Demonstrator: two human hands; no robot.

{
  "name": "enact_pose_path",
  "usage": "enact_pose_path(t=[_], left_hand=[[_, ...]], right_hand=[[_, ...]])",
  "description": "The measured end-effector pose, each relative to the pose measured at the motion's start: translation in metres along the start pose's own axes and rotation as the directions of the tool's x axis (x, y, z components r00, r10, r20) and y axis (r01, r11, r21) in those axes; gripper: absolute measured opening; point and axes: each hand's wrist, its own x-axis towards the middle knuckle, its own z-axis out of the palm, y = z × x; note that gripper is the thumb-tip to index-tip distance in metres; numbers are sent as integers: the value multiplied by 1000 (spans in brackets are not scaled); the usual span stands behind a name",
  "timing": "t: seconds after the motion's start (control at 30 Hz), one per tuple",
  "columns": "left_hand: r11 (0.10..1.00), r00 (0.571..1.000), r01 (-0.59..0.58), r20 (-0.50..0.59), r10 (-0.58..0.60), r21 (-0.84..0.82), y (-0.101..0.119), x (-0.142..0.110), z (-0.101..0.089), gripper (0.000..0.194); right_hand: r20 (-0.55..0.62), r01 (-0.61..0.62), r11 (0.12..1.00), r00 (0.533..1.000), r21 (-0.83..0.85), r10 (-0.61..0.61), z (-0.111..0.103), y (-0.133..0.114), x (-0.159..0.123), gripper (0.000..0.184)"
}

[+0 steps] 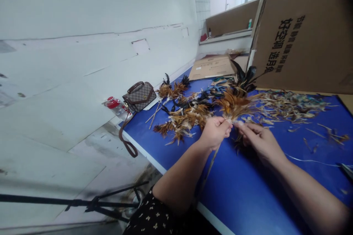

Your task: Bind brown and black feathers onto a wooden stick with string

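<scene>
My left hand (pixel 216 132) is closed around a thin stick (pixel 211 163) just below a bundle of orange-brown feathers (pixel 233 104) with dark tips. The stick slants down toward the table's near edge. Right beside it, my right hand (pixel 256 137) pinches at the pale base of the bundle. What lies between its thumb and fingers is too small to make out. A thin pale thread (pixel 311 160) runs across the blue table from behind my right wrist toward the right. Loose feathers (pixel 292 106) lie heaped beyond my right hand.
Several feathered sticks (pixel 190 117) lie left of my hands on the blue table (pixel 154 143). A patterned handbag (pixel 142 97) and a red-capped bottle (pixel 117 106) stand at the left edge. A large cardboard box (pixel 309 36) rises behind. Dark scissor-like handles (pixel 346 170) show at right.
</scene>
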Motion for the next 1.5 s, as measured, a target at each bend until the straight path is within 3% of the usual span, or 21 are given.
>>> enact_pose_path(t=[0.13,0.3,0.43,0.53,0.6,0.67,0.9,1.0,1.27,1.43,1.5], left_hand=[[970,997,-57,57,45,235,-9,-13,9,33],[897,992,-102,108,61,431,-18,-27,21,30],[860,987,-140,138,81,491,-21,-28,25,27],[837,985,-150,156,78,527,-21,-27,24,25],[814,984,-152,163,71,560,-21,-27,24,25],[780,982,-167,171,77,603,-19,-27,24,27],[706,965,-263,174,198,658,-15,-33,34,31],[688,972,-235,168,165,686,-16,-35,37,29],[677,993,-94,120,9,730,-15,-37,32,33],[693,988,-129,148,33,710,-21,-27,25,29],[744,987,-118,158,17,658,-24,-23,22,25]], right_hand=[[31,-10,999,999,-37,11,6,-9,-1,63],[-168,48,996,984,-74,-60,-6,-12,6,51],[-244,93,990,963,-102,-116,-9,-10,8,41],[-257,-51,986,966,-158,9,-6,-10,8,40],[-246,-208,957,957,-203,156,-3,-11,6,50],[-238,-278,931,945,-237,222,-1,-14,5,61],[-224,-164,945,969,-283,101,-3,-11,3,69],[-214,-132,939,975,-318,65,-5,-5,4,68],[-198,-223,934,965,-281,171,-4,-6,5,53],[-48,-53,990,998,-133,47,-11,-8,8,48],[61,-68,994,995,-82,74,-15,-8,9,57]])
